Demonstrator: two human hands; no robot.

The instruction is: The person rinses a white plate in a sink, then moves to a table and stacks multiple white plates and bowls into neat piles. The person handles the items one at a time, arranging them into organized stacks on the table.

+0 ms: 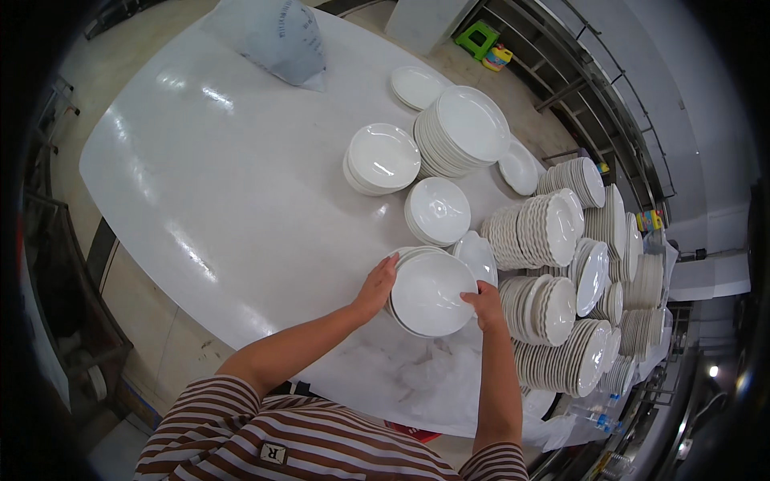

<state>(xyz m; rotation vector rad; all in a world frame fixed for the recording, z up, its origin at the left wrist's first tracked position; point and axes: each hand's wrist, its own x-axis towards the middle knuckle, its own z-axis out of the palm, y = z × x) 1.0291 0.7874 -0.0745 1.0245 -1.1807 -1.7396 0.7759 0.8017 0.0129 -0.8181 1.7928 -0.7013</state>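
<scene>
A short stack of round white plates (pixel 432 293) lies on the white table before me. My left hand (pixel 378 282) rests against the left rim of the stack, its fingers along the edge. With thumb on top and fingers beneath, my right hand (pixel 483 302) grips the right rim of the top plate. Just behind my right hand is a white dish (pixel 476 258). Farther back stand a stack of white bowls (pixel 438 210), another stack of round white dishes (pixel 385 157) and a tall stack of large plates (pixel 473 125).
Many plate stacks crowd the table's right side, among them scalloped dishes (pixel 544 231) and round plates (pixel 586 358). A filled plastic bag (pixel 283 42) lies at the far edge. Plastic bottles (pixel 601 418) lie at the lower right. A green stool (pixel 477 39) stands on the floor beyond.
</scene>
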